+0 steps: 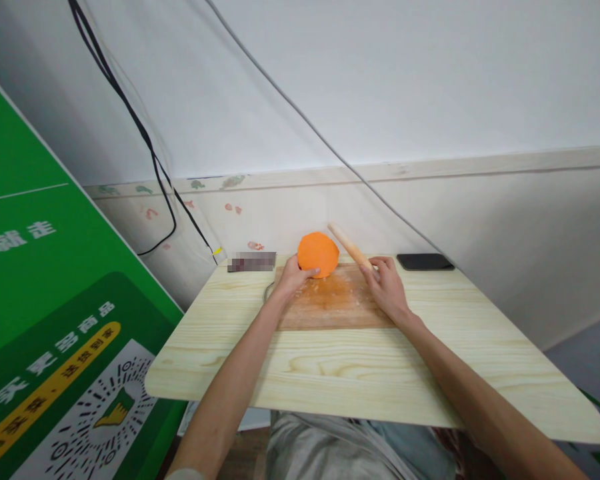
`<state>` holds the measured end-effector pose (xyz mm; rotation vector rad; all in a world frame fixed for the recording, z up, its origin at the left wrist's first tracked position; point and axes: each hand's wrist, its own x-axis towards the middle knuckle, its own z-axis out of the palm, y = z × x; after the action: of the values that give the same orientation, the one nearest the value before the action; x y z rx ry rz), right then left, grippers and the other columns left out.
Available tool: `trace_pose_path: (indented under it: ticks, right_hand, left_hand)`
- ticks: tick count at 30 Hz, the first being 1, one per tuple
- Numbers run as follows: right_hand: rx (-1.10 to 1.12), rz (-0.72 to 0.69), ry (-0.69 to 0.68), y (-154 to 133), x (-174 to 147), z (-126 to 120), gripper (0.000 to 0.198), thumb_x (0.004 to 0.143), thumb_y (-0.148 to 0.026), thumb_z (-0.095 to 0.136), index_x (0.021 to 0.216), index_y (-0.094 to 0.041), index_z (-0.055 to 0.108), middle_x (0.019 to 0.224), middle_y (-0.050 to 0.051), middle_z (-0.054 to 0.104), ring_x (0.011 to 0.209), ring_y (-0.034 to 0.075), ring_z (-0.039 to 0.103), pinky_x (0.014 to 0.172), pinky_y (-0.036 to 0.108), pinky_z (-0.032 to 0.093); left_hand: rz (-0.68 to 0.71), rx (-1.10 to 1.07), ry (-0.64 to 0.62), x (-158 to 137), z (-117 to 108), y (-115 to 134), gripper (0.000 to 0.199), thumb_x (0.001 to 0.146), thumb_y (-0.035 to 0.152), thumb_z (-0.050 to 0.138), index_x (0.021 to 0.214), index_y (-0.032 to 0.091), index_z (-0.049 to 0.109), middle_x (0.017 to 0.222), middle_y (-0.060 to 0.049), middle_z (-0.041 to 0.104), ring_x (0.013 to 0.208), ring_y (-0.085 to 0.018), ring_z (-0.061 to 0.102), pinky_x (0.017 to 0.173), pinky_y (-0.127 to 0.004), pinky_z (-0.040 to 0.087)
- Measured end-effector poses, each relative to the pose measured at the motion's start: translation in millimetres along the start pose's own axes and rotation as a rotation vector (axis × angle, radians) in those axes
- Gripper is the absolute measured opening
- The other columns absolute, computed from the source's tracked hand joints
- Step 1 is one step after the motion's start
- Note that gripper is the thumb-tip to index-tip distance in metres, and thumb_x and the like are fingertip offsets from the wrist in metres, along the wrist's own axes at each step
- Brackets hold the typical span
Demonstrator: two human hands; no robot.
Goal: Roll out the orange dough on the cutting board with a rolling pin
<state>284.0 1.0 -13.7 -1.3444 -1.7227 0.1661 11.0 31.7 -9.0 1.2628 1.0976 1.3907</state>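
While the left hand point(291, 279) pinches a flat orange disc point(318, 255), the right hand point(387, 285) grips a wooden rolling pin point(351, 247) at a wooden board point(337, 315).

Left hand closed on the disc's lower left edge, thumb across the near face, fingers mostly hidden; the disc is held up over the board's back left part. Right hand wrapped around the pin's near end at the board's right side; the pin slants up and leftward, its tip apart from the disc. Whitish specks and an orange smear mark the board. Right of it lies a black phone point(425, 262); beneath it, a pale wood-grain tabletop point(205, 360); well to its left, a green panel point(30, 153); behind it, a wall point(430, 80).
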Motion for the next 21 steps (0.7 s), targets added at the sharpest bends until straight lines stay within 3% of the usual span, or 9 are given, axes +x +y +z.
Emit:
trace_pose_path:
  ticks: [5, 10, 12, 17, 21]
  right_hand:
    - [0.049, 0.002, 0.067, 2.7, -0.3, -0.3, 0.044, 0.107, -0.063, 0.048, 0.116, -0.024, 0.066, 0.127, 0.018, 0.064, 0.111, 0.032, 0.067, 0.094, 0.050, 0.061]
    - [0.039, -0.029, 0.100, 3.7, 0.0, 0.7, 0.046, 0.108, -0.065, 0.046, 0.117, -0.025, 0.064, 0.126, 0.017, 0.062, 0.113, 0.032, 0.065, 0.097, 0.049, 0.060]
    - [0.050, -0.025, 0.093, 3.7, -0.1, 1.4, 0.046, 0.107, -0.066, 0.046, 0.117, -0.024, 0.063, 0.126, 0.017, 0.062, 0.112, 0.031, 0.065, 0.094, 0.048, 0.061]
    - [0.053, -0.024, 0.097, 2.9, 0.4, 1.6, 0.045, 0.107, -0.064, 0.047, 0.116, -0.024, 0.063, 0.125, 0.017, 0.062, 0.114, 0.032, 0.065, 0.097, 0.051, 0.060]
    - [0.060, -0.038, 0.088, 2.3, 0.5, 0.7, 0.043, 0.107, -0.063, 0.048, 0.117, -0.024, 0.063, 0.126, 0.017, 0.063, 0.115, 0.033, 0.065, 0.100, 0.052, 0.059]
  left_hand:
    - [0.028, -0.036, 0.046, 2.0, 2.7, -0.3, 0.043, 0.058, 0.018, 0.095, 0.098, 0.015, 0.079, 0.105, -0.011, 0.085, 0.108, -0.031, 0.077, 0.103, -0.047, 0.060]
    - [0.104, -0.049, -0.117, -5.3, 1.2, 7.8, 0.019, 0.065, 0.019, 0.085, 0.084, 0.018, 0.083, 0.124, -0.013, 0.083, 0.118, -0.032, 0.075, 0.105, -0.042, 0.058]
    - [0.107, -0.072, -0.146, -9.0, -0.3, 10.6, 0.022, 0.066, 0.021, 0.082, 0.088, 0.018, 0.085, 0.125, -0.013, 0.082, 0.117, -0.031, 0.074, 0.103, -0.040, 0.058]
    - [0.057, -0.154, -0.114, -12.4, -2.6, 11.3, 0.049, 0.067, 0.031, 0.083, 0.115, 0.021, 0.083, 0.117, -0.008, 0.083, 0.108, -0.028, 0.075, 0.095, -0.036, 0.058]
    - [0.099, -0.128, -0.123, -10.0, -1.6, 8.9, 0.045, 0.067, 0.040, 0.089, 0.107, 0.021, 0.084, 0.112, -0.008, 0.084, 0.118, -0.030, 0.073, 0.103, -0.038, 0.057]
